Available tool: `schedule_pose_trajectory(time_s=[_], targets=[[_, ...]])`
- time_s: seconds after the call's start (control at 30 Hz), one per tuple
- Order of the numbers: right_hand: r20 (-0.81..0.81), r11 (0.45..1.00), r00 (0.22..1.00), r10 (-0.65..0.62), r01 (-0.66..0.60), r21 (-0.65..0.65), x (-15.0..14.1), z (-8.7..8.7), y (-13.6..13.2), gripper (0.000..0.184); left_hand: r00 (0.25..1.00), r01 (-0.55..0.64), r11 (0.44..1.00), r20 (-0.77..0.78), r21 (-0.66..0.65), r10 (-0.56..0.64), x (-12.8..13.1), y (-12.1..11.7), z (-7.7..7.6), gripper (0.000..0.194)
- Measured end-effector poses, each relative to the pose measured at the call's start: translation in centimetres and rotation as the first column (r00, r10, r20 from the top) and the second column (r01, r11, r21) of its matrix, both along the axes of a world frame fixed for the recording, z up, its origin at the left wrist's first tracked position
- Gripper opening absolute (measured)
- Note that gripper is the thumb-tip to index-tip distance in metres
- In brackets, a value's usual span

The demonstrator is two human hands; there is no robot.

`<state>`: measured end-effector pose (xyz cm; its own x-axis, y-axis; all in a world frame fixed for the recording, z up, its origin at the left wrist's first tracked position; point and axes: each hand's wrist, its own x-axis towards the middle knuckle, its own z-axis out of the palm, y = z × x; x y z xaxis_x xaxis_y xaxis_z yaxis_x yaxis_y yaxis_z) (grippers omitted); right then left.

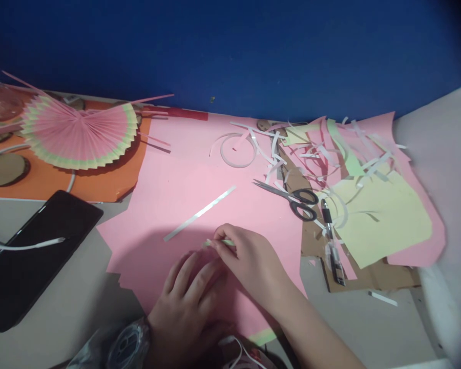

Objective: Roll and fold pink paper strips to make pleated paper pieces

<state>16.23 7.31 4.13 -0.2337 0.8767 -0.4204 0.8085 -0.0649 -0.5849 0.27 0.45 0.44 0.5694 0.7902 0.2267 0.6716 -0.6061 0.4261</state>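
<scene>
The fingers (225,249) of my right hand (253,261) are clamped on a short, narrow, pale-green paper strip (227,242), its long axis running nearly level from left to right, one end poking out leftward. My left hand (188,294) rests palm down, its fingers slightly parted, their tips just below the strip; its thumb I cannot make out. Both hands are over a large pink paper sheet (176,169). Just beyond, a straight white paper strip (200,213) slants from lower left to upper right. Farther right, black-handled metal scissors (286,195) aim their blades left, near a clear, black-capped pen (332,243). Well to the left, a black phone (42,261) lies slantwise on the grey desk (80,307).
</scene>
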Motion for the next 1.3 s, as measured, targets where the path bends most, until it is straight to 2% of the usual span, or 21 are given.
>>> schedule_pose_trajectory(time_s=[0.7,0.9,1.3], targets=[[-0.007,1.0,1.0,-0.017,0.017,0.0,-0.04,-0.08,-0.03,0.011,0.999,-0.002,1.0,0.043,0.023,0.001,0.14,0.09,-0.07,0.051],[0.006,1.0,1.0,-0.011,0.011,0.007,-0.09,-0.19,-0.06,0.013,1.0,0.008,0.999,0.006,0.05,-0.009,0.0,0.21,0.22,0.05],[0.019,1.0,1.0,-0.004,0.003,0.028,-0.12,-0.24,-0.05,0.011,0.999,-0.027,1.0,0.042,-0.003,0.027,0.15,-0.06,-0.06,0.051]])
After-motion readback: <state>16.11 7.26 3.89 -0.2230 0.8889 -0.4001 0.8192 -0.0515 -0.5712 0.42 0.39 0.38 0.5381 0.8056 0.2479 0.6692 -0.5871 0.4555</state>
